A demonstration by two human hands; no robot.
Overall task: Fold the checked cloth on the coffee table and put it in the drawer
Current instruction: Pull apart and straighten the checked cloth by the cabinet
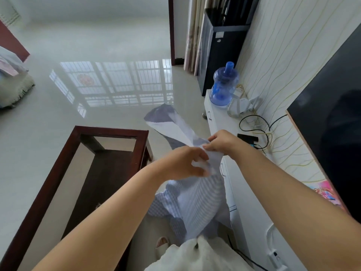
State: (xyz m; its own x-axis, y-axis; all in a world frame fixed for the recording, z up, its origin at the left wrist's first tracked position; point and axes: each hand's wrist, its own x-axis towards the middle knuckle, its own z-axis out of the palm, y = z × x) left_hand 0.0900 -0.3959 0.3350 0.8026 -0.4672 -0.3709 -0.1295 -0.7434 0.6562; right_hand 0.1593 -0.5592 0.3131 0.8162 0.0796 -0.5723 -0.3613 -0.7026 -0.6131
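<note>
Bare forearms, no sleeves — fluffy white garment (197, 257) at the waist.

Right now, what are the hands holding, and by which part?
Both hands hold the checked cloth in the air: the left hand and right hand pinch its bunched upper edge close together, and the rest hangs below.

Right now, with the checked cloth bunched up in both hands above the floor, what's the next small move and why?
Probably spread the hands apart along the top edge. The left hand and right hand pinch the checked cloth close together, so it hangs crumpled, one end flaring out away from the body. It is off the coffee table and needs flattening before any fold.
</note>
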